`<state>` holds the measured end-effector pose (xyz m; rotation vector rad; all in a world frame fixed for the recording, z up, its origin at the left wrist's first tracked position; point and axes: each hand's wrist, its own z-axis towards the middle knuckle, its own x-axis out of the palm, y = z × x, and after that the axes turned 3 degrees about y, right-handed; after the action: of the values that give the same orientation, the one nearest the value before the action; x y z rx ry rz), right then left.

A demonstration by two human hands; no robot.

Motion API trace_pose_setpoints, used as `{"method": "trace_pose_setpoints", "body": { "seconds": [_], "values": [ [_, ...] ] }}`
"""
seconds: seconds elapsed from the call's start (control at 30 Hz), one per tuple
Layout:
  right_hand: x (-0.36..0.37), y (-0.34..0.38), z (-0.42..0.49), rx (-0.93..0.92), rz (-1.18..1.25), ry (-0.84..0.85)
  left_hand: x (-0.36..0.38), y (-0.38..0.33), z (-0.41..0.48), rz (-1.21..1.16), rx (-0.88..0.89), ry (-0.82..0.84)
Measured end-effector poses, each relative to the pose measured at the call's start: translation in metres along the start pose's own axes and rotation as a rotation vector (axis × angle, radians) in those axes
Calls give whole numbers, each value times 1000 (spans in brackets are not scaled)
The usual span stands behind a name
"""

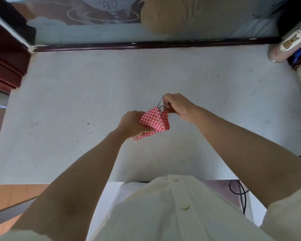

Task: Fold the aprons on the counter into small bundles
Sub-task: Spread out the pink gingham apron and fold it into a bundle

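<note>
The left hand (pixel 130 124) grips the red-checked apron (pixel 155 120), already a small bundle, while the right hand (pixel 179 106) pinches its tie cord (pixel 161 103), which probably wants wrapping round next

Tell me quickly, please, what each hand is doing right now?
Left hand: grips the folded red gingham apron bundle.
Right hand: pinches the bundle's striped string.
</note>
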<state>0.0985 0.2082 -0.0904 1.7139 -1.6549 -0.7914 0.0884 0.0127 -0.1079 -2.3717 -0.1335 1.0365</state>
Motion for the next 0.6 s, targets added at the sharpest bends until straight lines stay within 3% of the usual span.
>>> {"method": "trace_pose_setpoints", "body": {
  "seconds": [0.3, 0.47, 0.53, 0.6],
  "values": [
    [3, -5, -8, 58, 561, -46, -1, -5, -2, 33, -11, 165],
    [-12, -1, 0, -129, 777, -315, 8, 9, -8, 30, -64, 197],
    [-36, -3, 8, -105, 643, -441, 10, 24, -16, -11, -106, 193],
    [-51, -8, 10, 89, 313, -445, 12, 36, -21, -99, -129, 173]
  ]
}}
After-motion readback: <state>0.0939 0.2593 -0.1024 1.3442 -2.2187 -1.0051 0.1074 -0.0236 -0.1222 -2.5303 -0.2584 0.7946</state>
